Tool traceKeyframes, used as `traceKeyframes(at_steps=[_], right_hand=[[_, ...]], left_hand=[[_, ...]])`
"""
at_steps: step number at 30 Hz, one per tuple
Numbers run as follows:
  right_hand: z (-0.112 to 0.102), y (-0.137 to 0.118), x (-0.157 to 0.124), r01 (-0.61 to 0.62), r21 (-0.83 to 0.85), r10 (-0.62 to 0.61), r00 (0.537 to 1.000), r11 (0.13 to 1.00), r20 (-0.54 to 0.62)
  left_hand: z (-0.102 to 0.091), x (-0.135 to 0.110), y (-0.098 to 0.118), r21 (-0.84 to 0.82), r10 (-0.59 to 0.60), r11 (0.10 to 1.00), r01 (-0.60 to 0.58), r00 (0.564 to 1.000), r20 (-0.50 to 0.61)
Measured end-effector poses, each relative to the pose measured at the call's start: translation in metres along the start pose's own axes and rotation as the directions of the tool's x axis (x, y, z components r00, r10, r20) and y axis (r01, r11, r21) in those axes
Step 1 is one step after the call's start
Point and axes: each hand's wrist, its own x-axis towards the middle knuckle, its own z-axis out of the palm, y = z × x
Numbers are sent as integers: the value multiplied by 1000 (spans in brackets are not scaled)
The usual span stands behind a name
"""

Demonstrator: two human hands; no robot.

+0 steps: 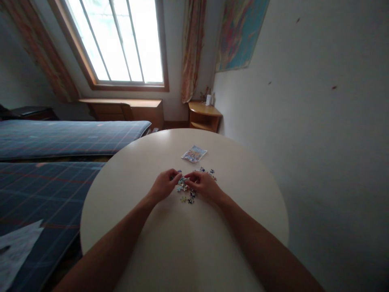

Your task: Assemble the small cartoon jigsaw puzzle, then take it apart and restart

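Observation:
Several small colourful jigsaw pieces lie in a loose heap on a round cream table. My left hand rests on the table at the heap's left edge, fingers curled and pinched on pieces. My right hand is at the heap's right side, fingers likewise closed on pieces. The fingertips of both hands meet over the middle of the heap. A few more pieces lie just beyond my right hand. A small printed picture card lies flat farther back on the table.
The table stands against a white wall on the right. Two beds with blue checked covers are on the left. A wooden corner shelf, a low desk and a barred window are at the back.

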Motion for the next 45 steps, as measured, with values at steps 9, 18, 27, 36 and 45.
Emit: traceKeyframes(at_steps=[9, 18, 27, 36, 45], right_hand=[[-2, 8, 3, 37, -296, -61, 995, 954, -73], [-4, 11, 14, -11, -485, -94, 977, 874, -191], [-8, 16, 17, -48, -495, -98, 959, 868, -265], [15, -12, 6, 123, -512, -268, 938, 850, -219], [15, -10, 8, 138, -314, -230, 933, 939, -277]], left_hand=[[-10, 1, -15, 204, -107, 971, 127, 989, -105], [-9, 11, -19, -176, -258, 955, 237, 960, -108], [-2, 8, -14, -693, -325, 659, 293, 942, 90], [9, 1, -4, -811, -254, 493, 315, 944, 212], [16, 0, -5, -817, -155, 515, 259, 966, 209]])
